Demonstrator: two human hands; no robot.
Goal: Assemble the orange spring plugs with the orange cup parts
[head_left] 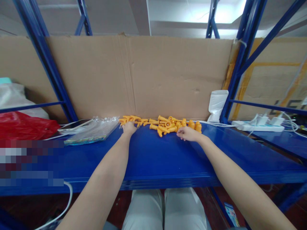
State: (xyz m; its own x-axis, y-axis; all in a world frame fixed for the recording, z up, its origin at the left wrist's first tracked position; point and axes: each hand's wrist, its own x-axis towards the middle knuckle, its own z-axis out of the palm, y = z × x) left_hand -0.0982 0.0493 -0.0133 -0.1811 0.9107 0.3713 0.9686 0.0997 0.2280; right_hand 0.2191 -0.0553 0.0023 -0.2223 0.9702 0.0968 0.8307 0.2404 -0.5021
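My left hand [129, 128] reaches into a group of yellow branching plastic pieces [130, 118] at the back of the blue table. Thin metal ends show beside it. Its fingers are mostly hidden behind the back of the hand, so what it holds cannot be made out. My right hand [188, 133] hovers at the front edge of a heap of yellow hollow, funnel-like plastic pieces [168, 124]. Its fingers are loosely bent and slightly apart, with nothing visible in them. Several rounded yellow pieces [198, 126] stand just behind that hand.
A tall cardboard sheet [168, 73] backs the blue table [168, 156]. Clear plastic bags [93, 131] and a red bag [26, 126] lie left. At right are a white pouch [217, 105] and a power strip [259, 127] with cables. Blue posts [236, 73] frame the table.
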